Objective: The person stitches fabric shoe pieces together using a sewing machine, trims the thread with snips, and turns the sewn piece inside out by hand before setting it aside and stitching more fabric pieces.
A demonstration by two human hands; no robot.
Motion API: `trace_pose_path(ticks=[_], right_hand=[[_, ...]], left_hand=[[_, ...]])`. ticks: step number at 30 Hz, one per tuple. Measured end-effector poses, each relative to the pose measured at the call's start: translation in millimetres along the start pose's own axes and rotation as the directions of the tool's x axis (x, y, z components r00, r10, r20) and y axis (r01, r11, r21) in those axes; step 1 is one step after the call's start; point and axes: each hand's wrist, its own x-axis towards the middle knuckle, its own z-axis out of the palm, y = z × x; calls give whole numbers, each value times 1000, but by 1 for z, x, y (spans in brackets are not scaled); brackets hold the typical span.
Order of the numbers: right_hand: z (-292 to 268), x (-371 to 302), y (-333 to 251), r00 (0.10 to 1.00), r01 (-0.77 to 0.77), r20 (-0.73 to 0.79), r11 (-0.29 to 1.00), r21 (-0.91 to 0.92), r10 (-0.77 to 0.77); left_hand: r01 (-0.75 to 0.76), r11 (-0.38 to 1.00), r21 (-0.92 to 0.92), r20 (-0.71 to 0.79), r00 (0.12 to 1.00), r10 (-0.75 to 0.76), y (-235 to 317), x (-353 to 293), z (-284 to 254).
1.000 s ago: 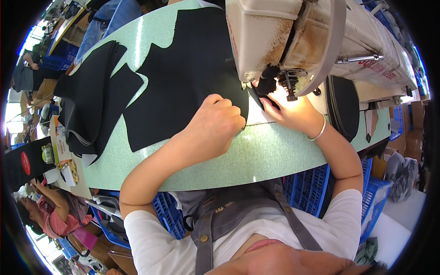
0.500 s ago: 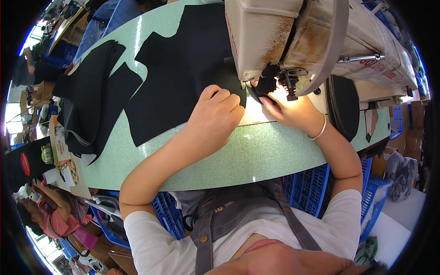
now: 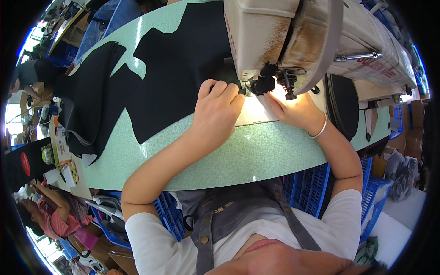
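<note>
Fingers (image 3: 228, 93) of both hands press black fabric (image 3: 178, 68) flat beneath them.

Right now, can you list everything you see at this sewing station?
sewing machine: one, cream, top centre-right
black fabric: several pieces, spread left of the machine
table: one, pale green
crates: several, blue, under the table
bracelet: one, silver, right wrist
apron: one, grey
left hand: flat on the fabric by the needle
right hand: under the machine head, fingers at the needle
</note>
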Motion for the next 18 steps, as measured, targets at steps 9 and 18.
trace_pose_path(ticks=[9,18], right_hand=[[1,2,-5,992,118,-35,986,-122,-123],[10,1,-6,988,130,-65,983,-128,-139]], left_hand=[[30,999,14,-82,996,-28,6,0,15],[-2,997,78,-119,993,12,10,-1,22]])
